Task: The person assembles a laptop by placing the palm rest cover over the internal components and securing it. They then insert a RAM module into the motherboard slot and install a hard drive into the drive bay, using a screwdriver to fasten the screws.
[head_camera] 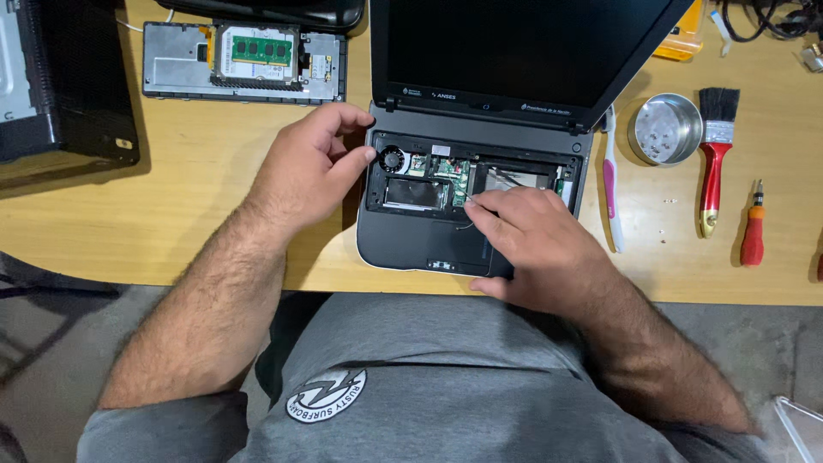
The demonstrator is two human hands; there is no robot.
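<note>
- The right hand (536,244) covers part of the opened laptop (467,184) base at the table's near edge; fingers pinched on a thin tool, tip barely visible
- left hand (309,167) loosely open, steadying the laptop's left corner
- beside: toothbrush (610,184), metal tin (664,129), red paintbrush (713,159), screwdriver (753,227)

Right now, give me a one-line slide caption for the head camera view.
Left hand steadies an opened small laptop while the right hand works inside it with a thin tool.
</note>
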